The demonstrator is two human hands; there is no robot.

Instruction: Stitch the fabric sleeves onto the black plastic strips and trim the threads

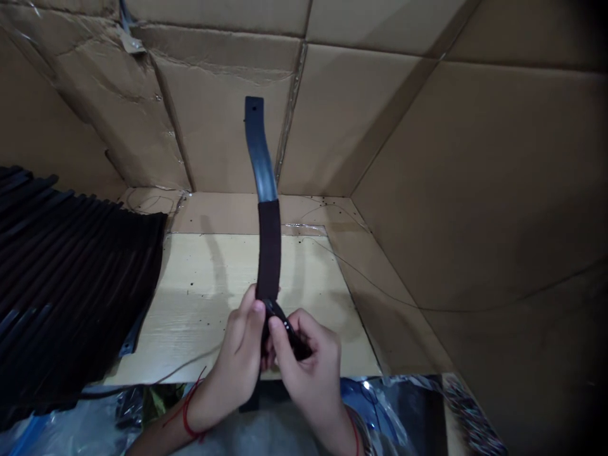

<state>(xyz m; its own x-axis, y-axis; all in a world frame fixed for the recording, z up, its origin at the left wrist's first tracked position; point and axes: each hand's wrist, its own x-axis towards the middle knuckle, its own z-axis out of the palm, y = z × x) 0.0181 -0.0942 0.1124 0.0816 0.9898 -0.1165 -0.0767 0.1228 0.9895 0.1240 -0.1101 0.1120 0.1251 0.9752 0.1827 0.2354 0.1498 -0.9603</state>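
A long curved dark strip (pixel 269 250) stands up from my hands, its upper part bare and bluish-black with a small hole near the tip, its middle wrapped in a dark brown sleeve. My left hand (pixel 244 345) is closed around the strip at the lower end of the sleeve. Pinched between thumb and fingers of my right hand (pixel 306 358) is a shiny black piece (pixel 289 329), held against the strip just right of my left thumb. Its exact shape is partly hidden by the fingers.
Many dark strips (pixel 80 272) lie in a stack at the left. Cardboard walls (pixel 498 177) surround the pale board (pixel 190 329) at the back and right. A thin thread runs along the right side. Plastic bags (pixel 90 421) lie below the board's front edge.
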